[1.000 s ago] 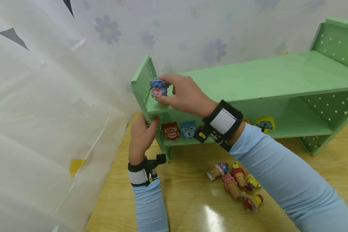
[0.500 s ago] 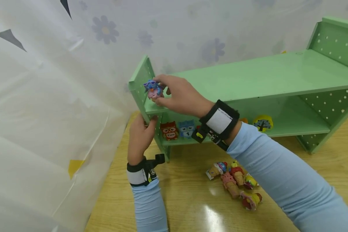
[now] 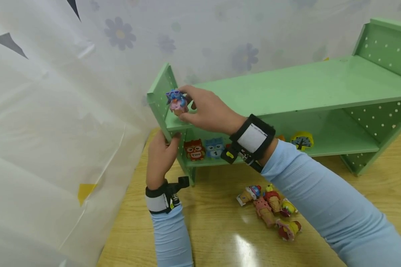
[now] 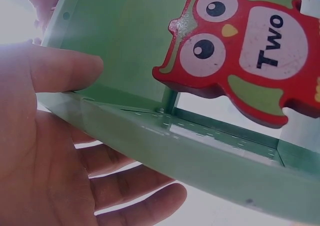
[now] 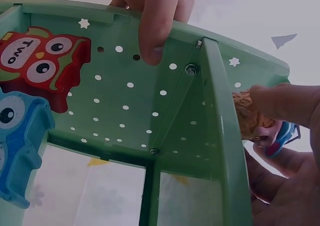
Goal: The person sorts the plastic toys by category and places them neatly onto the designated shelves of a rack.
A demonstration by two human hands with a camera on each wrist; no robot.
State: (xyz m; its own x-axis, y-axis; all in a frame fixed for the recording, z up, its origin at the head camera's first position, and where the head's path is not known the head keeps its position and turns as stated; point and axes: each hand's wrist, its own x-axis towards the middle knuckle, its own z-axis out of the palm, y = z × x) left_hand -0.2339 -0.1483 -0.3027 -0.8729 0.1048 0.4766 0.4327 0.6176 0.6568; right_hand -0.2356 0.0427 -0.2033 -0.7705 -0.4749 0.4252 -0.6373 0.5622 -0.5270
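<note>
My right hand (image 3: pixel 208 109) pinches a small ice-cream-cone figurine (image 3: pixel 178 102) between thumb and fingertips. The figurine has a blue head with purple sunglasses, a pink middle and a tan cone base, seen sideways in the right wrist view (image 5: pixel 255 117). It is held at the left end of the green shelf's top board (image 3: pixel 287 87), close to the raised side panel (image 3: pixel 161 96). Lower down, my left hand (image 3: pixel 162 157) grips that side panel's front edge. Its thumb (image 4: pixel 67 70) lies on the inner face, and the other fingers spread along the outside.
On the lower shelf stand a red owl block (image 3: pixel 194 150) marked Two, a blue owl block (image 3: pixel 215 147) and a yellow tree block (image 3: pixel 302 140). Several cone figurines (image 3: pixel 264 211) lie on the wooden table (image 3: pixel 214 230). White flowered sheeting (image 3: pixel 120 33) hangs behind and to the left.
My right hand has brought the figurine slightly left, nearer the side panel, and it has tilted and come back nearly upright. The left hand keeps its grip on the panel.
</note>
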